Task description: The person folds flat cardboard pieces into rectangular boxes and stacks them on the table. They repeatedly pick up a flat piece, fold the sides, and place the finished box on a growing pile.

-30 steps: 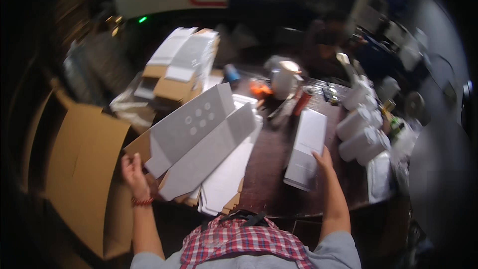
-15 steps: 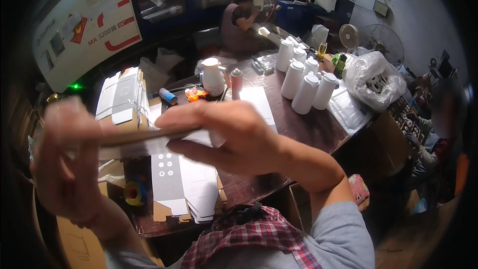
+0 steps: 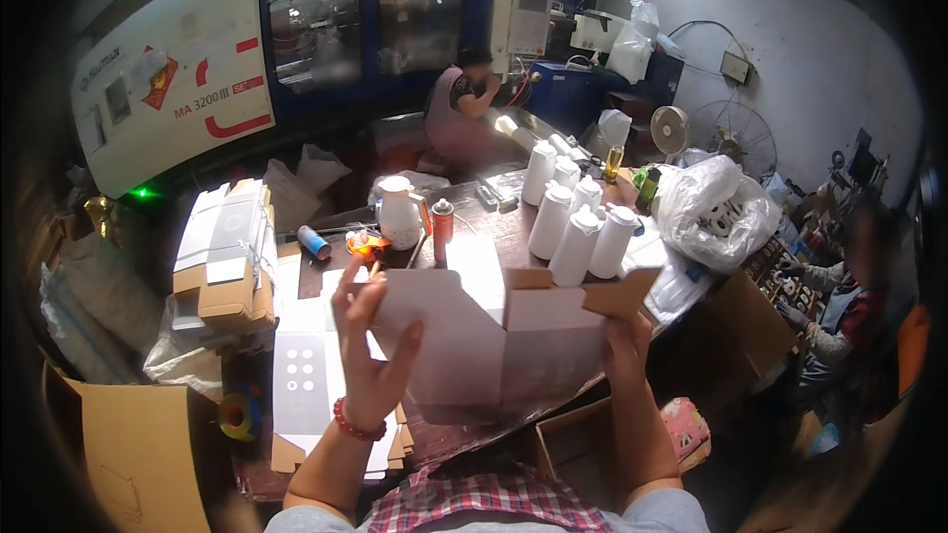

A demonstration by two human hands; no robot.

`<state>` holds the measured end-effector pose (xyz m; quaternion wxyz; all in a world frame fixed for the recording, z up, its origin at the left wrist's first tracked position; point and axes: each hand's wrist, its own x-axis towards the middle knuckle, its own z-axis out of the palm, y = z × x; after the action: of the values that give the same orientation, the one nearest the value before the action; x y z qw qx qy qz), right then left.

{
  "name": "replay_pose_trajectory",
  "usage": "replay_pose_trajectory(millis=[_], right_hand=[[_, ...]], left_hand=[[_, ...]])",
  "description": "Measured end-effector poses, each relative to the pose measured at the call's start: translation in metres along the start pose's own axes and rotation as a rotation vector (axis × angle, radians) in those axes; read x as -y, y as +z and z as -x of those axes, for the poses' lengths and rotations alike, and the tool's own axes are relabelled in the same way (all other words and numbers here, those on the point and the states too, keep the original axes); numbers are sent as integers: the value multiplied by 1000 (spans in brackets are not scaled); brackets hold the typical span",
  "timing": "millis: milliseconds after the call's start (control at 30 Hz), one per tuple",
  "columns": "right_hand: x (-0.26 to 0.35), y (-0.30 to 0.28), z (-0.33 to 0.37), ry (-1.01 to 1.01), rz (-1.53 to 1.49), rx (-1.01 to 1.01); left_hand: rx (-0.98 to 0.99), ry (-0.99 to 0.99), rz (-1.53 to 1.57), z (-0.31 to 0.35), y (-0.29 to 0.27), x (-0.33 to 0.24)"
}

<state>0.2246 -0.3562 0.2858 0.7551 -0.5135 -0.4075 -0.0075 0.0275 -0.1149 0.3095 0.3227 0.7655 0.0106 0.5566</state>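
Observation:
A white carton blank [image 3: 454, 345] with brown inner flaps stands partly unfolded in front of me, above the table's near edge. My right hand [image 3: 624, 345] grips its right side near a brown flap. At the left side my left hand [image 3: 370, 350] is raised, fingers and thumb spread around the edge of a white flap. The thumb overlaps that flap; whether it presses on it is unclear. A red bead bracelet [image 3: 357, 422] circles the left wrist. Below the left hand lies a stack of flat grey-and-white carton blanks [image 3: 301, 405].
White flasks [image 3: 576, 247] stand in a group at the right, beside a plastic bag of parts [image 3: 721, 207]. A white jug [image 3: 399, 212], a spray can [image 3: 442, 227] and bundled cartons [image 3: 227, 247] sit farther back. Two people [image 3: 459, 114] work nearby, one behind the table, one at the right.
The carton, seen nearly edge-on before, has turned and spread wider. My right hand has moved right, and my left hand has moved right and loosened. The view has shifted.

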Motion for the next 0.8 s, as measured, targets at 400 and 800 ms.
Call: replay_pose_trajectory(millis=[400, 800], right_hand=[[3, -24, 32, 185, 138, -80], [-25, 3, 9, 323, -108, 130]], left_hand=[[227, -484, 454, 61, 8, 16], [412, -356, 507, 69, 18, -25]])
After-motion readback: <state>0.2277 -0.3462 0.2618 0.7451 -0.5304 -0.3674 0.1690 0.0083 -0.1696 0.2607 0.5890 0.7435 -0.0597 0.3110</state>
